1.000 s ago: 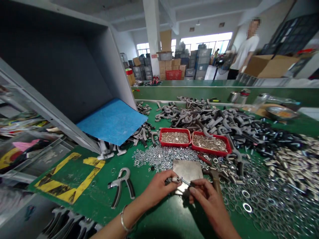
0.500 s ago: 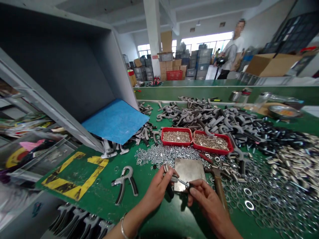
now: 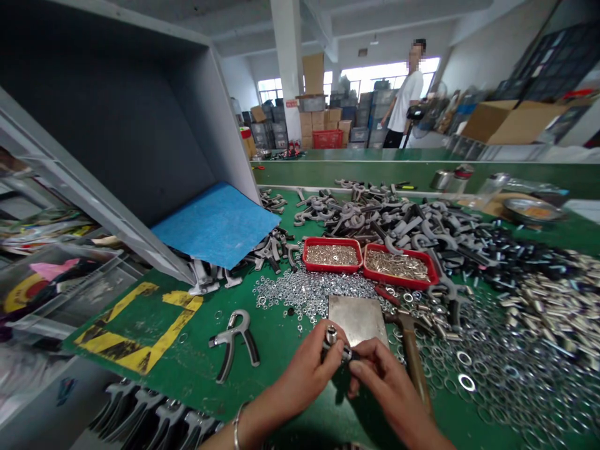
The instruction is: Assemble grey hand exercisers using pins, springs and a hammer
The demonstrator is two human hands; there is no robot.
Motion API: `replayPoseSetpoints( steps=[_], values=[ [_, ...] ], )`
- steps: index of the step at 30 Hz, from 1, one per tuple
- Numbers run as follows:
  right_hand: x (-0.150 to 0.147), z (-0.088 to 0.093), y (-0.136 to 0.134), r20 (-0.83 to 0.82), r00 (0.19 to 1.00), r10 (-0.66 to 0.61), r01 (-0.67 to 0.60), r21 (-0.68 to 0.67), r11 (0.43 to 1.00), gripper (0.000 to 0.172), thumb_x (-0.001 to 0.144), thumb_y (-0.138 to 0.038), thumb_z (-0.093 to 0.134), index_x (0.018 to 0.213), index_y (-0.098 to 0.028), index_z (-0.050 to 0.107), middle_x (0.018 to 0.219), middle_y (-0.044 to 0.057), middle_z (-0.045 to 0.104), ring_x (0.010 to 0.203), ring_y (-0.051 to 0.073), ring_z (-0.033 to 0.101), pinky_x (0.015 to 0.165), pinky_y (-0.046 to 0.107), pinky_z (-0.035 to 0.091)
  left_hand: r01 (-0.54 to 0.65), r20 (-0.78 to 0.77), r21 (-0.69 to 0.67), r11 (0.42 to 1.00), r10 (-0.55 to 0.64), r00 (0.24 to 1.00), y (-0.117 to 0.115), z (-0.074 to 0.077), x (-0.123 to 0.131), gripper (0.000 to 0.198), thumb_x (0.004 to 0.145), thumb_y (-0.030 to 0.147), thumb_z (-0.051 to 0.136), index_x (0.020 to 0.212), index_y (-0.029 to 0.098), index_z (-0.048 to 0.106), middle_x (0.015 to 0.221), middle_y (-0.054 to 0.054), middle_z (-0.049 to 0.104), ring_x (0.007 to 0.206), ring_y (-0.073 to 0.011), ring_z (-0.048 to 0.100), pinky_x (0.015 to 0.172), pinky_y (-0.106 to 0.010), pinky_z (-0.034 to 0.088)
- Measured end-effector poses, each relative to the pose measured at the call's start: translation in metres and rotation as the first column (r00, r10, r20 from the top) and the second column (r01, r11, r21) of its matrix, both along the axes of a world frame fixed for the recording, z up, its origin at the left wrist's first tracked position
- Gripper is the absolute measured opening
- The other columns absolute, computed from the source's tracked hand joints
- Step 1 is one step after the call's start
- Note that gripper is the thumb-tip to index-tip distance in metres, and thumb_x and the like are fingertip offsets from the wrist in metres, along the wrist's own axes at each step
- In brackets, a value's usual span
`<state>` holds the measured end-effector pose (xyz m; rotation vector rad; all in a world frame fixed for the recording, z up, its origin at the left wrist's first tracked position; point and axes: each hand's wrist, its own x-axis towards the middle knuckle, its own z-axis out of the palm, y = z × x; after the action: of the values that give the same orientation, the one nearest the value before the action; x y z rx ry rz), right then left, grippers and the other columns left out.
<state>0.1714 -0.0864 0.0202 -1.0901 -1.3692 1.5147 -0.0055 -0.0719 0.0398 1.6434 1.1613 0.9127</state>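
My left hand (image 3: 312, 359) is closed around a grey-and-black hand-grip handle, mostly hidden by the fingers, with a shiny metal barrel (image 3: 331, 334) sticking up. My right hand (image 3: 383, 376) pinches a black knob (image 3: 352, 355) against that handle; the knob's screw shaft is no longer visible. Both hands meet just in front of a flat steel block (image 3: 357, 314). To their left lies a hand gripper with a spring (image 3: 241, 340). A hammer with a wooden handle (image 3: 415, 356) rests right of the block.
Two red trays (image 3: 332, 269) of small metal parts stand behind scattered nuts (image 3: 300, 294). Grey handles (image 3: 403, 219) pile up behind them. Metal rings (image 3: 510, 387) and barrels (image 3: 557, 300) spread at right. A large grey bin (image 3: 213, 119) tilts at left. A person (image 3: 405, 100) stands beyond.
The screw shaft, visible between my hands before, is now hidden as the knob sits against the handle. Both hands have come closer together and slightly lower. The person behind has moved left.
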Motion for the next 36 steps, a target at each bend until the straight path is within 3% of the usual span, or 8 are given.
replayPoseSetpoints(
  steps=[4, 7, 11, 17, 20, 23, 27, 36],
  values=[
    [-0.009, 0.004, 0.003, -0.202, 0.976, 0.084, -0.135, -0.254, 0.958, 0.026, 0.093, -0.049, 0.053, 0.091, -0.023, 0.051, 0.057, -0.007, 0.053, 0.044, 0.012, 0.048, 0.048, 0.026, 0.045, -0.050, -0.103, 0.016, 0.999, 0.052, 0.993, 0.005, -0.010, 0.001, 0.014, 0.096, 0.031, 0.045, 0.095, 0.019, 0.052, 0.090, -0.003, 0.059, 0.084, -0.0173, 0.054, 0.080, -0.030, 0.043],
    [-0.004, 0.001, 0.006, 0.074, 0.997, 0.000, -0.002, 0.027, 1.000, 0.020, 0.091, -0.043, 0.058, 0.096, -0.024, 0.057, 0.072, 0.000, 0.063, 0.065, 0.018, 0.062, 0.065, 0.032, 0.050, -0.133, -0.098, -0.045, 0.990, 0.128, 0.987, 0.008, -0.013, 0.000, 0.017, 0.096, 0.036, 0.044, 0.093, 0.020, 0.050, 0.086, -0.001, 0.058, 0.081, -0.0170, 0.053, 0.076, -0.029, 0.042],
    [0.000, -0.005, 0.010, 0.266, 0.964, -0.016, -0.074, 0.325, 0.943, 0.018, 0.090, -0.036, 0.059, 0.104, -0.025, 0.062, 0.099, 0.008, 0.068, 0.093, 0.024, 0.065, 0.085, 0.038, 0.049, -0.077, -0.025, -0.124, 0.989, 0.075, 0.997, 0.011, -0.008, -0.004, 0.019, 0.096, 0.038, 0.044, 0.092, 0.020, 0.051, 0.086, 0.000, 0.058, 0.082, -0.0166, 0.054, 0.076, -0.027, 0.043],
    [-0.018, -0.005, 0.010, -0.023, 0.997, 0.067, -0.069, -0.110, 0.992, 0.022, 0.096, -0.047, 0.047, 0.091, -0.025, 0.047, 0.055, -0.009, 0.049, 0.043, 0.014, 0.053, 0.047, 0.026, 0.046, -0.185, -0.108, -0.031, 0.982, 0.181, 0.978, 0.013, -0.019, -0.003, 0.014, 0.093, 0.033, 0.046, 0.085, 0.021, 0.047, 0.081, 0.001, 0.056, 0.077, -0.0157, 0.052, 0.073, -0.027, 0.040],
    [-0.015, -0.006, 0.011, 0.170, 0.985, 0.008, -0.031, 0.133, 0.991, 0.015, 0.094, -0.039, 0.053, 0.097, -0.024, 0.055, 0.073, 0.000, 0.064, 0.066, 0.018, 0.065, 0.064, 0.031, 0.052, -0.194, -0.048, -0.069, 0.979, 0.191, 0.980, 0.012, -0.021, -0.003, 0.016, 0.094, 0.034, 0.045, 0.086, 0.021, 0.048, 0.081, 0.001, 0.056, 0.077, -0.0156, 0.052, 0.072, -0.026, 0.041],
    [-0.002, -0.011, 0.016, 0.391, 0.920, 0.014, -0.184, 0.400, 0.898, 0.018, 0.093, -0.029, 0.056, 0.109, -0.026, 0.064, 0.104, 0.009, 0.070, 0.096, 0.024, 0.066, 0.085, 0.038, 0.051, -0.093, 0.066, -0.198, 0.976, 0.108, 0.992, 0.011, -0.012, -0.006, 0.017, 0.094, 0.037, 0.045, 0.094, 0.021, 0.051, 0.085, 0.000, 0.058, 0.080, -0.0156, 0.055, 0.073, -0.026, 0.044],
    [0.007, -0.017, 0.021, 0.475, 0.876, 0.081, -0.317, 0.441, 0.840, 0.023, 0.094, -0.024, 0.054, 0.113, -0.028, 0.066, 0.112, 0.009, 0.070, 0.101, 0.025, 0.066, 0.086, 0.038, 0.051, -0.072, 0.092, -0.251, 0.965, 0.098, 0.991, 0.007, -0.004, -0.009, 0.018, 0.093, 0.038, 0.048, 0.093, 0.020, 0.053, 0.084, 0.000, 0.059, 0.078, -0.0153, 0.055, 0.072, -0.025, 0.044],
    [-0.021, -0.003, 0.013, 0.080, 0.995, 0.062, -0.060, -0.016, 0.998, 0.017, 0.095, -0.041, 0.051, 0.094, -0.024, 0.050, 0.056, -0.006, 0.059, 0.052, 0.017, 0.061, 0.057, 0.029, 0.048, -0.236, -0.007, -0.082, 0.968, 0.236, 0.972, 0.006, -0.023, -0.003, 0.018, 0.097, 0.037, 0.043, 0.093, 0.021, 0.051, 0.087, 0.000, 0.059, 0.081, -0.0163, 0.054, 0.076, -0.026, 0.041]
  ],
)
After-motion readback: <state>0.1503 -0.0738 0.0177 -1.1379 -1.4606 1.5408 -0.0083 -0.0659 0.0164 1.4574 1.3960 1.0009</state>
